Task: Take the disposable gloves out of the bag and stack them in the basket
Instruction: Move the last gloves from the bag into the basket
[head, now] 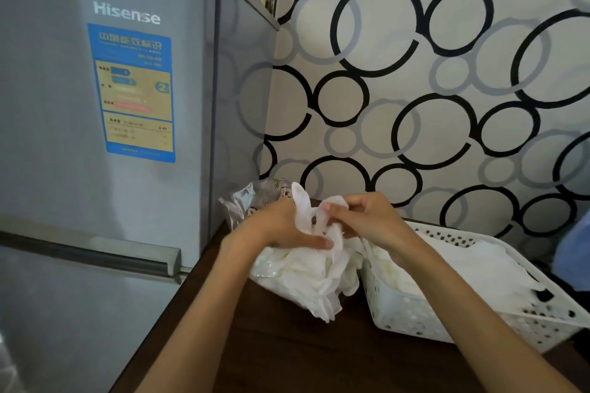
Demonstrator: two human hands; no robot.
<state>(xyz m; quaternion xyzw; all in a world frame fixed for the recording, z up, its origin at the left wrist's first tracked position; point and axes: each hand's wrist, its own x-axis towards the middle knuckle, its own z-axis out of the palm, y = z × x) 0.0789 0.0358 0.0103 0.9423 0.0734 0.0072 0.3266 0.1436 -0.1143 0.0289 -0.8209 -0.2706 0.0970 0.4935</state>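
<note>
Left hand: the left hand (281,226) is down on the heap of gloves (306,274), fingers reaching across and the thumb pressing into the thin white plastic, gripping a fold of it.
Right hand: the right hand (367,220) meets it from the other side, fingers curled and pinching the raised glove (306,210) that stands up between both hands.
Gloves: a crumpled white heap on the dark table (287,354), just left of the basket, with one end of it trailing toward the near edge.
Bag: the clear printed bag (245,201) lies behind the left hand, beside the fridge (95,105).
Basket: the white perforated basket (415,313) sits on the right, under the right forearm, and white gloves already lie inside it.
Backdrop: circle-patterned wall (431,89) behind.
</note>
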